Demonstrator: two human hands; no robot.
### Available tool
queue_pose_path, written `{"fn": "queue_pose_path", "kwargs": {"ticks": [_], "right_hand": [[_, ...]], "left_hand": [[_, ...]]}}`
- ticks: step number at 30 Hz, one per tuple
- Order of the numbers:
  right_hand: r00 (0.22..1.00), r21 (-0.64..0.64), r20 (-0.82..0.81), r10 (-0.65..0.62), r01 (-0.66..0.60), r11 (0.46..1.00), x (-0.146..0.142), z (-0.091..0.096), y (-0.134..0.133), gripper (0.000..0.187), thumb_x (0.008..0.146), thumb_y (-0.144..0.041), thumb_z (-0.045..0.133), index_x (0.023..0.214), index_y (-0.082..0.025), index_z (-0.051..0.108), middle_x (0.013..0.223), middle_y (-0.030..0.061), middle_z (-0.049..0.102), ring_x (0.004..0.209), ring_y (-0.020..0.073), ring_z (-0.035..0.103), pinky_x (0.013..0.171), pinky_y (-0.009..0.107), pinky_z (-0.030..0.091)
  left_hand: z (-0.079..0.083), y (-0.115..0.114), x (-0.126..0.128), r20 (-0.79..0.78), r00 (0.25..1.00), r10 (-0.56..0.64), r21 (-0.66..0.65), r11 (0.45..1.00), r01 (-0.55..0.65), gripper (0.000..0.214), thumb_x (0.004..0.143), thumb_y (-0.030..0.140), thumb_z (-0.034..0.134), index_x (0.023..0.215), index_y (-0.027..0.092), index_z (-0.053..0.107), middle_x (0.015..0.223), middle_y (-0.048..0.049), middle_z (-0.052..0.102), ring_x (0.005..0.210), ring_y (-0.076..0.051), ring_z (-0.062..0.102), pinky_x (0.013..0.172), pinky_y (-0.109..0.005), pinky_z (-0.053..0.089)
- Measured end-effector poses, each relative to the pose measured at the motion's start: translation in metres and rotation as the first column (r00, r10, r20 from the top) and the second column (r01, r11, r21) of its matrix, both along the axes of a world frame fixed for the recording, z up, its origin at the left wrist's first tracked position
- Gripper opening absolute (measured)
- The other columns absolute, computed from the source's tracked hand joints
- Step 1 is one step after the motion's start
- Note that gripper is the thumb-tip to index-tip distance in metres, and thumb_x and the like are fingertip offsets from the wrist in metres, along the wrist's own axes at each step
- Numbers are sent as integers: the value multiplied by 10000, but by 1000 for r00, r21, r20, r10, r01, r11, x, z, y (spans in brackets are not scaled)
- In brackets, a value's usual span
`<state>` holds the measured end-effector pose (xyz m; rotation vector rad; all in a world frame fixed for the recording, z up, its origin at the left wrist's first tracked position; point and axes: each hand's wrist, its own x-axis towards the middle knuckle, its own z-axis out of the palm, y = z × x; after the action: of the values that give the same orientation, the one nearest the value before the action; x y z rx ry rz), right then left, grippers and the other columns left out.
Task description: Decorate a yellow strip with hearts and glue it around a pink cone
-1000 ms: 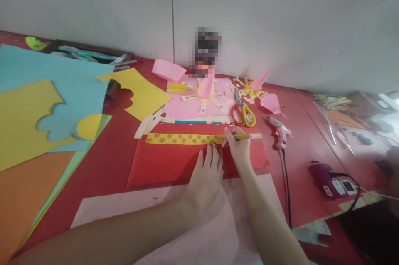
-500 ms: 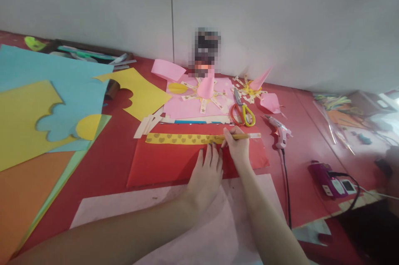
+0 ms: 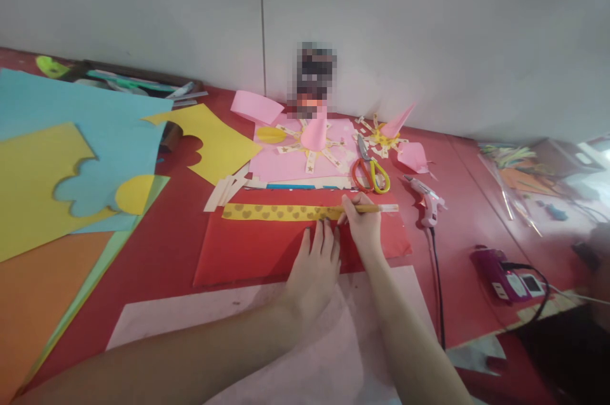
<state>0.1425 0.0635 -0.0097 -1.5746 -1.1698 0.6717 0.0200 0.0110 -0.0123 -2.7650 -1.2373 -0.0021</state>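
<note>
A red paper sheet (image 3: 257, 249) lies in front of me on the red table. Along its far edge runs a yellow strip with heart shapes (image 3: 281, 212). My left hand (image 3: 314, 268) lies flat on the red sheet, fingers stretched toward the strip. My right hand (image 3: 365, 224) is closed around a thin stick-like pen (image 3: 384, 208) that lies along the strip's right end.
Scissors with orange and yellow handles (image 3: 370, 173), a glue gun (image 3: 426, 196) with its black cord, and pink paper cones (image 3: 315, 133) lie beyond the sheet. Large blue, yellow and orange sheets (image 3: 71, 157) cover the left. A purple device (image 3: 500, 278) sits at right.
</note>
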Motion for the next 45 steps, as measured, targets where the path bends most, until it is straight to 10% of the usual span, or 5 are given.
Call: {"fn": "queue_pose_path", "kwargs": {"ticks": [45], "right_hand": [[999,0,10,-43,43,999,1,-2,0,279,772,-307,506,555,-222,353,346,-93,430,355,99,436,491,221,377]], "left_hand": [[-3,-1,-1,101,995,-1,-48,999,6,478,803,159,333,1262,69,431,1324,-182,420,1278,-313,281,1024,-492,268]]}}
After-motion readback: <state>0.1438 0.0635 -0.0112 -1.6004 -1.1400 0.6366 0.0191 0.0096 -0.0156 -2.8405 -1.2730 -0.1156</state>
